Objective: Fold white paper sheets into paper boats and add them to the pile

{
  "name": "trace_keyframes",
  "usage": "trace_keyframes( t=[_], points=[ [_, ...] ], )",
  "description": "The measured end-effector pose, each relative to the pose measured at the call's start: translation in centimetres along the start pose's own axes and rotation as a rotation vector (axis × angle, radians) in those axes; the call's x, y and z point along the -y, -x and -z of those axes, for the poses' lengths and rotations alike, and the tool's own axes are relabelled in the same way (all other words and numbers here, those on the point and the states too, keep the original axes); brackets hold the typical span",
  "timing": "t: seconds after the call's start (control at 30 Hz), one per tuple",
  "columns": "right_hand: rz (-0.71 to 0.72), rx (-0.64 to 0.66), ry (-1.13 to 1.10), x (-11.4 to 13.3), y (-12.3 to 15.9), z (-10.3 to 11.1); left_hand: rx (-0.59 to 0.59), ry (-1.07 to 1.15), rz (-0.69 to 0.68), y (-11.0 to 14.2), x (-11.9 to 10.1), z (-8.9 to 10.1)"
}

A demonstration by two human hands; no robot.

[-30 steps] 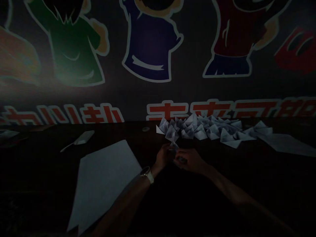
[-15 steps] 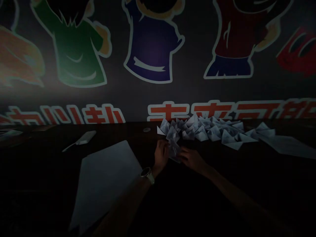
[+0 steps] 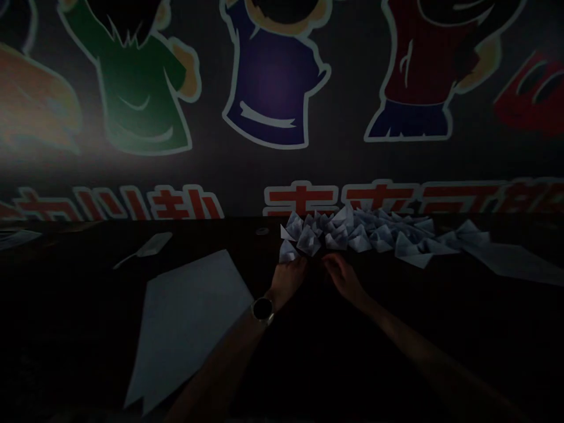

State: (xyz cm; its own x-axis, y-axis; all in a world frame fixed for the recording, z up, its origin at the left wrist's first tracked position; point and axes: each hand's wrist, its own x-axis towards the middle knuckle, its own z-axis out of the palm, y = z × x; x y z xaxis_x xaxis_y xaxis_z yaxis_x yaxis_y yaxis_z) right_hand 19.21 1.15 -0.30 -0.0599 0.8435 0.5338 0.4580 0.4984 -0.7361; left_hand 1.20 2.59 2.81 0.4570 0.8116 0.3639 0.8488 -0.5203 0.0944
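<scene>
Head view: the left hand (image 3: 289, 281) meets a folded paper piece (image 3: 288, 251), pinched or merely touched, too dark to tell; the right hand (image 3: 345, 278) is curled, its grip unclear. The piece sits just beside the folded-paper pile's (image 3: 363, 234) left end, where a sideways push could crumple neighbouring points.
</scene>
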Motion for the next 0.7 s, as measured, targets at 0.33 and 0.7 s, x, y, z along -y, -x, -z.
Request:
trace_keyframes(
  t=[0.33,0.7],
  points=[
    [0.016,0.081,-0.021,0.5,0.4,-0.5,-0.076,-0.091,0.341,-1.2,4.5,0.3],
    [0.048,0.135,0.018,0.5,0.4,-0.5,-0.003,-0.140,0.390,-0.8,6.6,-2.2]
  ],
)
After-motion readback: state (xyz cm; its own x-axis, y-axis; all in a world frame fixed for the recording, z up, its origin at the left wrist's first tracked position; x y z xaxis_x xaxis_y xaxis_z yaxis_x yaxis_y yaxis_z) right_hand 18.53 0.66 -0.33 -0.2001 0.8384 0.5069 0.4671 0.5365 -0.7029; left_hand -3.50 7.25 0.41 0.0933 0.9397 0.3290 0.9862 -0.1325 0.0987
